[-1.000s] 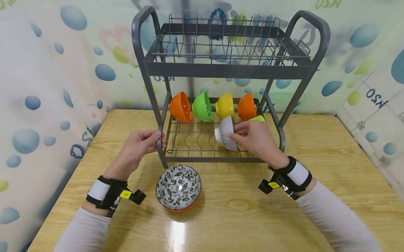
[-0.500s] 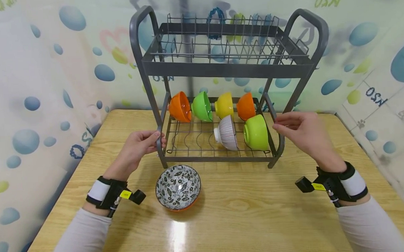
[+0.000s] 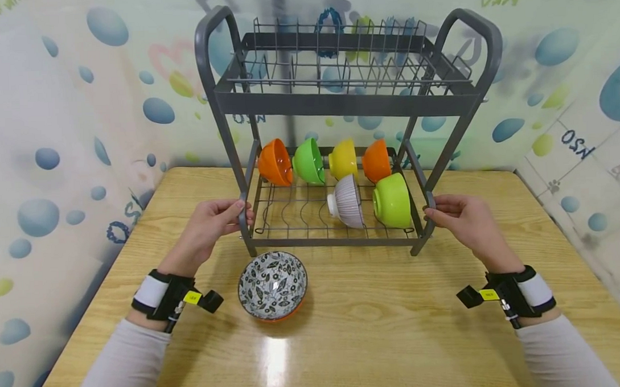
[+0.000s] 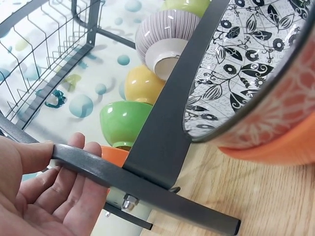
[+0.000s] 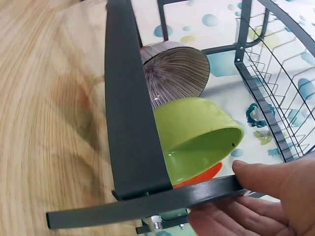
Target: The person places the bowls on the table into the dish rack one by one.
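A grey two-tier dish rack (image 3: 348,104) stands on the table between my hands. My left hand (image 3: 206,230) grips its left side bar, thumb on top and fingers beneath, as the left wrist view shows. Likewise, my right hand (image 3: 467,222) holds the right side bar, pinching it between thumb and fingers in the right wrist view. On the lower tier, the back row has an orange bowl (image 3: 275,163), a green bowl (image 3: 309,161), a yellow bowl (image 3: 343,158) and another orange bowl (image 3: 376,161). In front of them, a striped bowl (image 3: 347,202) and a lime bowl (image 3: 394,202) stand on edge.
A floral-patterned bowl (image 3: 272,283) sits upright on the wooden table (image 3: 376,328), in front of the rack's left corner, with an orange surface showing under its rim. The rack's upper tier has wire dividers (image 3: 331,73). A patterned wall covering (image 3: 107,109) stands close behind.
My right hand has let go of the striped bowl, moved right and taken hold of the rack's right side bar. The lime bowl has come into full view. My left hand stays put.
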A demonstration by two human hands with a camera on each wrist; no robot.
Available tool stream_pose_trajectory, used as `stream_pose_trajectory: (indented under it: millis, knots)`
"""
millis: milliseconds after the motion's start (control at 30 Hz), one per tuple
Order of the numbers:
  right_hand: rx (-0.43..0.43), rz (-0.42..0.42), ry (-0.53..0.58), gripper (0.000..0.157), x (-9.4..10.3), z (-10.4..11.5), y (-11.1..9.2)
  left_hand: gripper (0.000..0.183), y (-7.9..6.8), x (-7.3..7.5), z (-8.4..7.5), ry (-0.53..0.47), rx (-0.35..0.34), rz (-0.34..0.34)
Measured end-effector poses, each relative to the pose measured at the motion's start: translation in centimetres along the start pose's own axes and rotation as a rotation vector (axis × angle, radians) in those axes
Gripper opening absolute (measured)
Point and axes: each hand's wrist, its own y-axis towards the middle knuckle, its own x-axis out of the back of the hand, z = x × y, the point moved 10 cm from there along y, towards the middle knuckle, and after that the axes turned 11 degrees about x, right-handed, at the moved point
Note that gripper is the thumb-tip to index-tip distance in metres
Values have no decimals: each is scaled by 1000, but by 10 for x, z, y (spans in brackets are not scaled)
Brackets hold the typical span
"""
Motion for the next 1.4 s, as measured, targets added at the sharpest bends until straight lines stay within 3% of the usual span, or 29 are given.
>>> stream_pose_trajectory:
  millis: [167, 467, 600, 800, 933, 1033, 1200, 1400]
  knots:
    - [-14, -8, 127, 46, -6, -8, -1, 51, 0, -1, -1, 3, -9, -3]
    - [-45, -8, 183, 43, -8, -15, -3, 50, 0, 0, 1, 8, -14, -25]
    - [-34, 0, 192, 42, -11, -17, -1, 51, -3, 3, 0, 63, -12, -57]
    - [-33, 18, 180, 40, -12, -20, -2, 48, -19, 13, -6, 317, -52, -205]
    - [-37, 19, 180, 43, -11, -19, -1, 47, -41, 19, -10, 510, -103, -321]
    - [-36, 18, 184, 44, -11, -17, 1, 41, -58, 20, -9, 648, -142, -371]
    - [-51, 9, 199, 43, -9, -18, 0, 34, -72, 1, 0, 825, -165, -317]
    - [-70, 3, 218, 44, -9, -21, -2, 32, -74, -32, 10, 923, -150, -198]
